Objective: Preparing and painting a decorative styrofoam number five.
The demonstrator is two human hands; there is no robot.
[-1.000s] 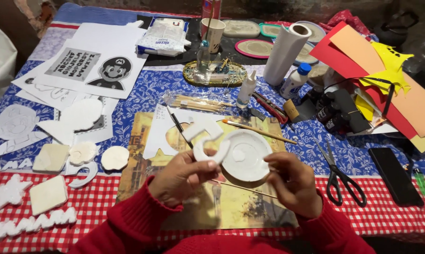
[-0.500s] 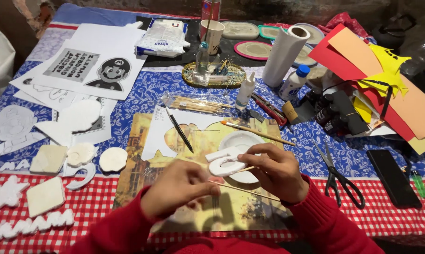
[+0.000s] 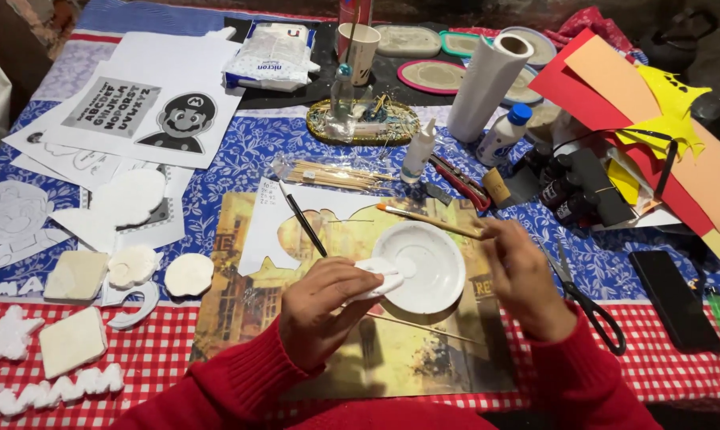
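The white plate [image 3: 427, 267] sits on a yellowish printed sheet [image 3: 360, 350] on the counter [image 3: 654, 366], and everything here is placed from it.

The left hand [image 3: 321, 306] comes in from the lower left of the plate, red sleeve [image 3: 216, 386] angled up toward it, wrist bent and back of the hand facing the camera. Its fingers are curled in a narrow grip around a small white cut-out piece [image 3: 380, 277], which it holds at the plate's left rim, partly over the dish.

The right hand [image 3: 527, 279] sits just right of the plate, forearm rising from the lower right, knuckles upward. Its fingertips pinch the end of a thin wooden-handled paintbrush [image 3: 427, 221], a tight grip; the brush runs leftward along the plate's upper edge, orange tip pointing away to the upper left.

A black pencil [image 3: 302, 219] lies slanted to the upper left of the plate. Black-handled scissors [image 3: 587, 299] lie to its right, beyond the right hand. A bundle of wooden sticks [image 3: 336, 173] rests above it, and white foam shapes [image 3: 133, 265] are spread well to its left.
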